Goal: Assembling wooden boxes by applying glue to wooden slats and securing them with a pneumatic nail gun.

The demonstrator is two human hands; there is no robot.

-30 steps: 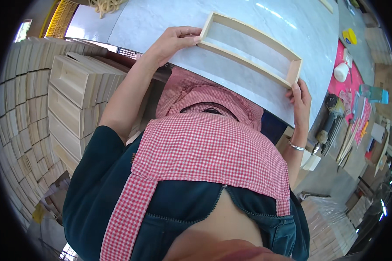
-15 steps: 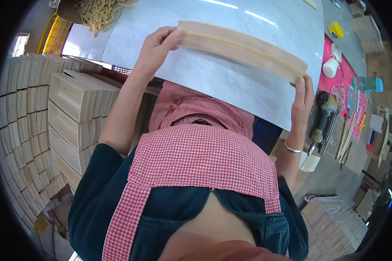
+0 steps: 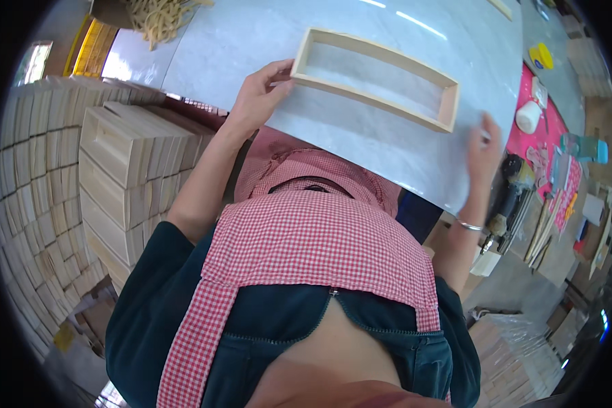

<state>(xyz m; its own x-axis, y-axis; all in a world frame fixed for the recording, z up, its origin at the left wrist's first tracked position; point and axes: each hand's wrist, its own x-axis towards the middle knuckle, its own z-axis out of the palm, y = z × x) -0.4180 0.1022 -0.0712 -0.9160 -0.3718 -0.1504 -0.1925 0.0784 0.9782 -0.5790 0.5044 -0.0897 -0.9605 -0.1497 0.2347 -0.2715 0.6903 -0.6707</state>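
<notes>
A long, narrow frame of pale wood (image 3: 381,54) lies on the marbled grey-white table (image 3: 238,41), its tabletop showing through the middle. At its left end is my left hand (image 3: 264,95), fingers bent and a gap between thumb and forefinger. The fingertips touch or nearly touch the frame's corner; it is not gripped. My right hand (image 3: 484,149), with a bangle on the wrist, hovers off the frame's right end near the table's edge. It holds nothing; its fingers are a little blurred but apart.
Stacked wooden boxes (image 3: 109,146) fill the left side. Curled strips (image 3: 158,17) lie at the far left. On the right are a pink mat (image 3: 521,139), a white bottle (image 3: 528,117), a yellow tub (image 3: 541,56), a power tool (image 3: 508,197) and thin sticks (image 3: 542,228).
The wooden frame, held up and tilted between both hands before, now rests flat on the table. My right hand has let go and moved off it. My left hand's grip has loosened.
</notes>
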